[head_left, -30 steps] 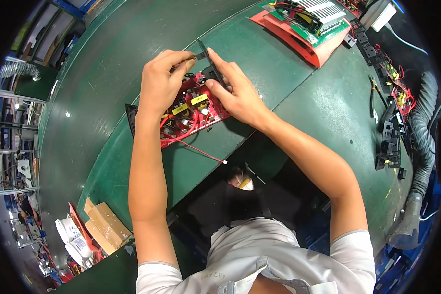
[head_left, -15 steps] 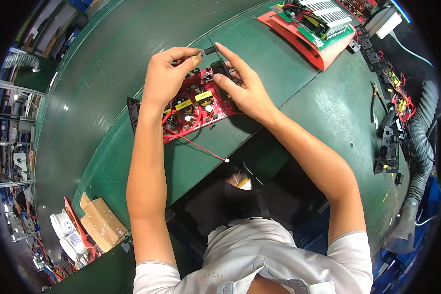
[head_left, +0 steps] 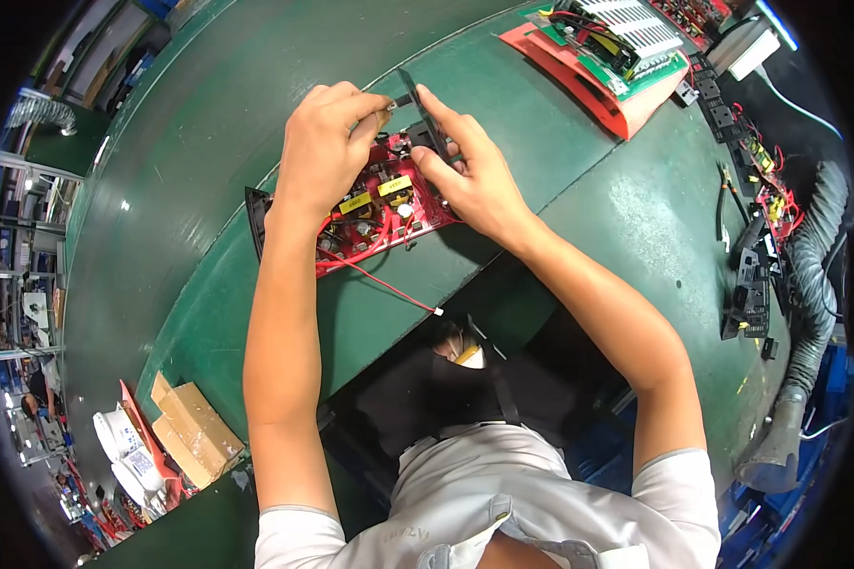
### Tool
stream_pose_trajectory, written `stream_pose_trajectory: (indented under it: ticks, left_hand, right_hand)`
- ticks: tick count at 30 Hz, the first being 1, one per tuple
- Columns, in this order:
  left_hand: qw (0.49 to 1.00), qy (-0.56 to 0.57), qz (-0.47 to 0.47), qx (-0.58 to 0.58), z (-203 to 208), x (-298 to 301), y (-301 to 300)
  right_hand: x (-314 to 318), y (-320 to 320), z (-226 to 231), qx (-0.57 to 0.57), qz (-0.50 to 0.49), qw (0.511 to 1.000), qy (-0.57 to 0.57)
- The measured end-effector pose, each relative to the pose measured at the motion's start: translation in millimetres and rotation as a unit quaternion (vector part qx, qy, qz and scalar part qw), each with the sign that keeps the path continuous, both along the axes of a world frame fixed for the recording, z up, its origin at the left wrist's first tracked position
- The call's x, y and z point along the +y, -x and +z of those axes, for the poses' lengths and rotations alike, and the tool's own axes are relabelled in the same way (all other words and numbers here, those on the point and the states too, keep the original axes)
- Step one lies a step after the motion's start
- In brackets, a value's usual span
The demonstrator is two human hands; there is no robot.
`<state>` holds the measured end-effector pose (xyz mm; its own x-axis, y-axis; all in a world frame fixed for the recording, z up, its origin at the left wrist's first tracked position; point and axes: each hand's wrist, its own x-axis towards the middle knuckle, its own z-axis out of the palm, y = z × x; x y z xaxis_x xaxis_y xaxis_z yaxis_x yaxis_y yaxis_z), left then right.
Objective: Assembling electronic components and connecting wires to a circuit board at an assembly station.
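A red circuit board with yellow-wrapped parts and red wires lies on the green bench in front of me. At its right end stands a black end panel, which my right hand grips between thumb and fingers. My left hand pinches a small dark cylindrical part against the panel's inner side. Whether that part sits in a hole of the panel cannot be made out. Another black end panel stands at the board's left end. A thin red lead with a white connector trails toward me.
A green board with a silver heatsink rests on a red sheet at the far right. Black panels, pliers and a grey hose line the right side. Cardboard and white spools stand at left.
The black panel in my right hand has turned and now shows taller and more upright. My left hand has rolled slightly, still pinching the small dark part, now less visible.
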<state>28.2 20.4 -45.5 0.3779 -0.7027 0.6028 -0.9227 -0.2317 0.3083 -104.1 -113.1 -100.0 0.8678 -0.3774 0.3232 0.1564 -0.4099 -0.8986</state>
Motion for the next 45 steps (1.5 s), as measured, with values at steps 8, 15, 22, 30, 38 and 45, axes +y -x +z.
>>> stream_pose_trajectory:
  ticks: [8,15,22,30,38,45]
  left_hand:
    - [0.999,-0.028,0.008,-0.035,3.5,-2.7,2.3]
    - [0.997,-0.005,0.032,0.075,-0.3,-9.1,6.4]
    - [0.999,-0.027,-0.008,-0.018,-1.5,-1.2,-0.8]
    - [0.997,-0.061,0.038,0.032,-3.2,-8.6,2.0]
    - [0.994,0.007,0.04,0.102,49.0,35.3,-0.5]
    - [0.987,0.024,-0.003,0.16,78.3,51.7,9.5]
  right_hand:
    - [5.6,0.9,0.9,0.002,-0.018,0.999,0.039]
    - [0.1,-1.5,-7.8,0.02,-0.005,1.0,-0.016]
    - [-6.3,-2.3,-6.2,0.015,0.031,0.999,-0.005]
    - [-15.8,-6.3,-10.5,0.036,0.037,0.999,0.016]
    - [-41.4,2.6,11.2,0.007,-0.079,0.947,0.311]
    - [7.9,65.3,35.8,0.037,0.022,0.937,0.347]
